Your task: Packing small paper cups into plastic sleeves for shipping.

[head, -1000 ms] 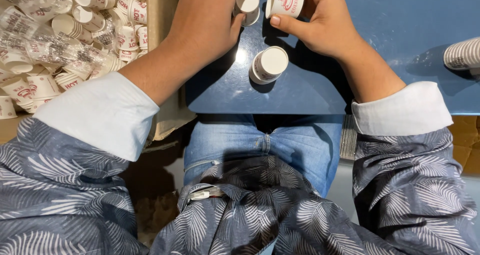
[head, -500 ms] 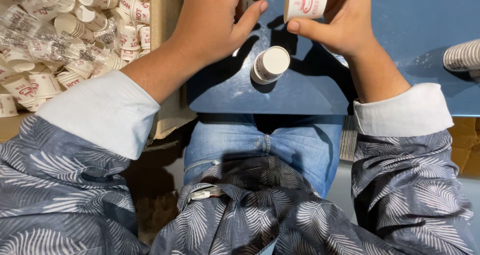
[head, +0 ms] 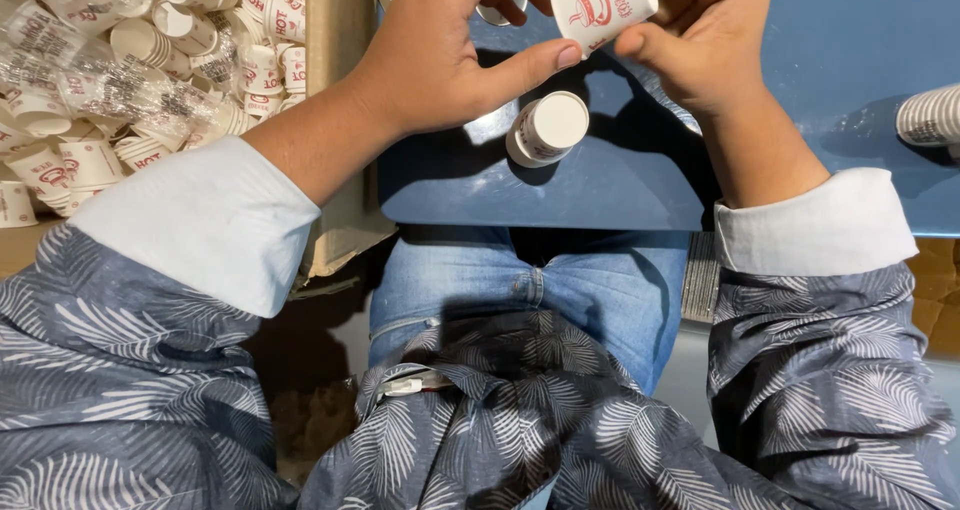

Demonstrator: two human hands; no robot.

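Observation:
My right hand (head: 705,45) grips a small white paper cup with red print (head: 603,0) at the top edge of the view. My left hand (head: 450,55) is close beside it, with its thumb tip stretched to that cup's base. Its fingers curl over a second cup (head: 493,12), of which only a bit of rim shows. Below the hands, another white paper cup (head: 548,128) stands upside down on the blue table (head: 620,185), touched by neither hand.
A cardboard box (head: 340,80) at the left holds several loose paper cups and clear plastic sleeves (head: 110,90). A stack of cups (head: 930,115) lies at the right edge of the table. My lap in jeans (head: 530,290) is below the table's near edge.
Both hands have moved up and away over the table and drawn together. The right hand's cup has risen and turned, and the left thumb now reaches its base. The upside-down cup has not moved.

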